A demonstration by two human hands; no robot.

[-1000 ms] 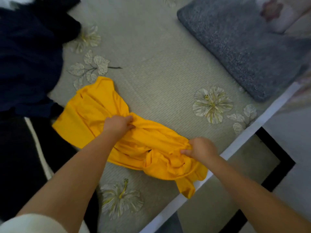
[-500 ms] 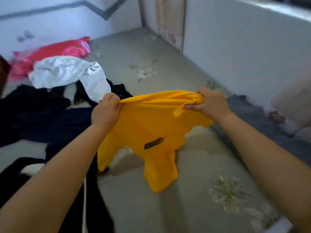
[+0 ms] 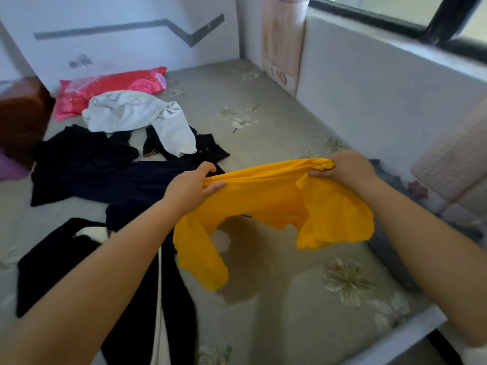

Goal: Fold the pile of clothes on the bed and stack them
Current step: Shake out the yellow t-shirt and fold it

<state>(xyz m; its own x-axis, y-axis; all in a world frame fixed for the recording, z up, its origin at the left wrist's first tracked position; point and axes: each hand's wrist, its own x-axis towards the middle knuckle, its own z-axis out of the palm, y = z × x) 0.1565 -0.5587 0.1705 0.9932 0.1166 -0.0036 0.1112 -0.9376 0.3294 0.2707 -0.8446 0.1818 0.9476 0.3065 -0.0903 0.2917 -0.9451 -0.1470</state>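
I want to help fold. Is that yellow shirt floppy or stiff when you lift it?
Probably floppy: the yellow shirt sags between the left hand and right hand, sleeves dangling. It likely weighs little, since fingertip pinches hold it up.

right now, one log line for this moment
step: unfolding | left hand: grips yellow shirt | right hand: grips shirt | shirt: lifted above bed

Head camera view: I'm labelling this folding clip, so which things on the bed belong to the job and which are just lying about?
Part of the job:
- crumpled yellow cotton shirt, gripped by left hand and right hand
- rumpled white garment
- spread black and navy clothes

Just lying about:
- pink floral pillow
- grey knitted blanket
- brown wooden cabinet
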